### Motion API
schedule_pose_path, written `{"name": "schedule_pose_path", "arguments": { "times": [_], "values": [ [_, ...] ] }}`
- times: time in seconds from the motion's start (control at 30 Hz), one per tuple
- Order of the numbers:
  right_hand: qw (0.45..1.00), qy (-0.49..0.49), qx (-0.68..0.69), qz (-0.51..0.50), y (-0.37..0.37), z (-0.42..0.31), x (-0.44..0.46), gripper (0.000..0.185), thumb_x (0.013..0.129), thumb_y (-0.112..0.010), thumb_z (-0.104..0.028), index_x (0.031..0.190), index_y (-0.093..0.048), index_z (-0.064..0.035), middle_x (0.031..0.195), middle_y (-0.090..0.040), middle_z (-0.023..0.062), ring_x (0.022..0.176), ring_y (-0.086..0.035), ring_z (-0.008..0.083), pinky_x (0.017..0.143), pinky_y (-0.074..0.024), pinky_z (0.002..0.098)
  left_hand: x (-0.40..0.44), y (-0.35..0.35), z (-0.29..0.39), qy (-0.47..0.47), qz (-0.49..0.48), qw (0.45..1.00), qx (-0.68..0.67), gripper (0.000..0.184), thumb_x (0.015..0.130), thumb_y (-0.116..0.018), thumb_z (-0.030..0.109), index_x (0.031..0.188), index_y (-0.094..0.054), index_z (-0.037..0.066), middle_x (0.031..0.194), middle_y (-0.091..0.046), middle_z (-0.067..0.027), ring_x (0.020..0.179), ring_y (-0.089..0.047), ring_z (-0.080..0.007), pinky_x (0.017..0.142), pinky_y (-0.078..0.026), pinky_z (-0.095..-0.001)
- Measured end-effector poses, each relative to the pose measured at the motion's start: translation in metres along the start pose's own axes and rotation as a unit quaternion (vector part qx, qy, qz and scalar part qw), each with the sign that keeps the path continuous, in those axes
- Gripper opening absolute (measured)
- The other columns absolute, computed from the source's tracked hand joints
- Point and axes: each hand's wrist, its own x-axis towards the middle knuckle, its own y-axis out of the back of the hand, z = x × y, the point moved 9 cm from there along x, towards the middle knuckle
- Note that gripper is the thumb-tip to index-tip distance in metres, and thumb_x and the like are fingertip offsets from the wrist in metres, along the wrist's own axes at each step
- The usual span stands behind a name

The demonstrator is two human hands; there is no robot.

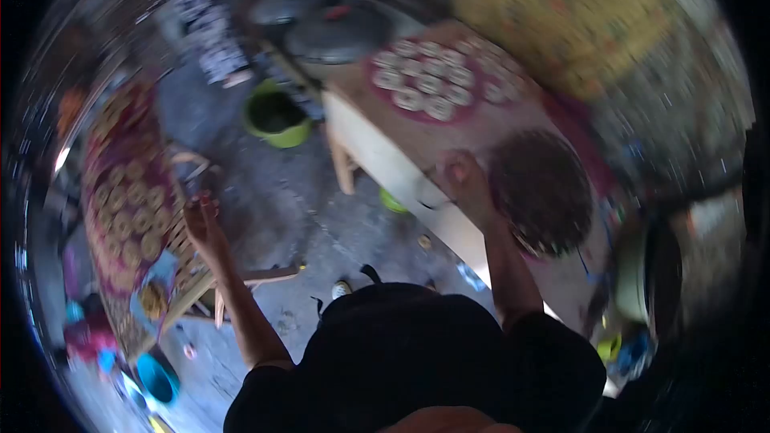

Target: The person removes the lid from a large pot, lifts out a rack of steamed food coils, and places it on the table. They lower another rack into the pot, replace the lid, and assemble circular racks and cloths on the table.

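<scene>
My left hand (203, 220) is held out in the air over the floor, beside a wooden slatted chair (188, 252). Its fingers look partly spread, and I see nothing in them. Over the long table's (401, 152) near edge is my right hand (467, 180), just left of a large round dark tray or pan (541, 192). Motion blur smears its fingers, so I cannot make out whether they hold anything. Farther back on that table, ring-shaped pale dough pieces (429, 84) lie on a round purple sheet.
More dough rings (132, 212) lie on a purple cloth at left. A green tub (277, 116) stands on the floor near large dark lidded pots (337, 32). Another person's patterned clothing (204, 20) shows at the back. A blue basin (157, 378) is lower left; yellow patterned cloth (561, 16) is upper right.
</scene>
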Motion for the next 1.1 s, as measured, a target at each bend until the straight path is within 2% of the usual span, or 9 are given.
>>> {"name": "schedule_pose_path", "arguments": {
  "times": [0.17, 0.23, 0.33, 0.5, 0.63, 0.73, 0.87, 1.0, 1.1],
  "values": [
    [0.962, -0.171, -0.177, 0.117, 0.213, 0.104, -0.062, 0.028, 0.080, -0.064, -0.021, 0.103, -0.058, -0.0058, 0.105, -0.054, 0.0128, 0.096, -0.056, 0.0264, 0.080, -0.0457, 0.0366, -0.088, -0.157, -0.002, 0.036, -0.114, 0.991, -0.056, 0.014, 0.090, -0.052, 0.013, 0.102, -0.052, 0.005, 0.096, -0.059, -0.0054, 0.078, -0.056, -0.0109, 0.069, -0.043, -0.0225],
    [0.914, -0.202, -0.340, 0.092, 0.282, 0.171, -0.088, 0.031, 0.078, -0.065, -0.020, 0.105, -0.058, -0.0071, 0.109, -0.054, 0.0131, 0.103, -0.052, 0.0311, 0.087, -0.0429, 0.0396, -0.140, -0.212, 0.000, 0.103, -0.192, 0.974, -0.058, 0.014, 0.089, -0.051, 0.007, 0.103, -0.051, 0.004, 0.096, -0.059, -0.0059, 0.078, -0.056, -0.0112, 0.070, -0.043, -0.0226],
    [0.872, -0.222, -0.437, 0.003, 0.313, 0.219, -0.105, 0.041, 0.076, -0.065, -0.022, 0.114, -0.054, -0.0098, 0.113, -0.053, 0.0132, 0.108, -0.049, 0.0339, 0.094, -0.0380, 0.0446, -0.199, -0.267, -0.002, 0.127, -0.275, 0.952, -0.049, 0.016, 0.088, -0.050, 0.004, 0.104, -0.050, 0.003, 0.098, -0.058, -0.0068, 0.079, -0.055, -0.0119, 0.071, -0.043, -0.0232],
    [0.825, -0.186, -0.530, -0.070, 0.307, 0.236, -0.101, 0.053, 0.072, -0.069, -0.023, 0.120, -0.049, -0.0128, 0.109, -0.054, 0.0181, 0.107, -0.049, 0.0325, 0.088, -0.0414, 0.0439, -0.258, -0.313, 0.023, 0.130, -0.313, 0.941, -0.014, 0.018, 0.088, -0.048, 0.001, 0.106, -0.048, 0.001, 0.100, -0.056, -0.0083, 0.087, -0.054, -0.0128, 0.072, -0.044, -0.0246],
    [0.827, -0.203, -0.494, -0.175, 0.305, 0.226, -0.097, 0.058, 0.072, -0.067, -0.025, 0.123, -0.044, -0.0086, 0.109, -0.056, 0.0171, 0.107, -0.050, 0.0341, 0.092, -0.0384, 0.0488, -0.292, -0.327, 0.033, 0.109, -0.300, 0.946, -0.059, 0.017, 0.088, -0.050, 0.002, 0.105, -0.048, 0.001, 0.098, -0.059, -0.0077, 0.083, -0.056, -0.0132, 0.071, -0.044, -0.0244],
    [0.850, -0.182, -0.460, -0.181, 0.307, 0.242, -0.096, 0.059, 0.070, -0.069, -0.027, 0.121, -0.045, -0.0077, 0.107, -0.058, 0.0176, 0.104, -0.052, 0.0342, 0.087, -0.0428, 0.0444, -0.312, -0.329, 0.024, 0.147, -0.316, 0.937, -0.035, 0.018, 0.089, -0.053, 0.008, 0.105, -0.049, 0.002, 0.096, -0.059, -0.0071, 0.080, -0.056, -0.0125, 0.070, -0.043, -0.0242],
    [0.854, -0.163, -0.464, -0.170, 0.322, 0.203, -0.085, 0.055, 0.069, -0.070, -0.028, 0.116, -0.050, -0.0076, 0.101, -0.059, 0.0181, 0.098, -0.055, 0.0337, 0.082, -0.0455, 0.0418, -0.321, -0.336, 0.029, 0.162, -0.318, 0.934, -0.018, 0.018, 0.089, -0.053, 0.010, 0.105, -0.049, 0.001, 0.096, -0.060, -0.0075, 0.079, -0.056, -0.0122, 0.070, -0.043, -0.0242],
    [0.901, -0.105, -0.419, -0.029, 0.383, 0.133, -0.089, 0.047, 0.067, -0.070, -0.027, 0.107, -0.057, -0.0073, 0.092, -0.062, 0.0174, 0.088, -0.060, 0.0326, 0.079, -0.0467, 0.0410, -0.323, -0.352, 0.035, 0.137, -0.329, 0.934, -0.030, 0.018, 0.089, -0.054, 0.011, 0.103, -0.050, 0.000, 0.095, -0.061, -0.0085, 0.080, -0.057, -0.0128, 0.071, -0.044, -0.0248],
    [0.899, -0.208, -0.381, 0.062, 0.464, 0.059, -0.126, 0.043, 0.069, -0.069, -0.024, 0.107, -0.059, -0.0065, 0.099, -0.063, 0.0137, 0.092, -0.060, 0.0290, 0.080, -0.0467, 0.0365, -0.333, -0.370, 0.032, 0.131, -0.343, 0.929, -0.038, 0.018, 0.089, -0.054, 0.011, 0.102, -0.051, -0.001, 0.092, -0.061, -0.0083, 0.080, -0.057, -0.0129, 0.072, -0.045, -0.0252]
  ]
}}
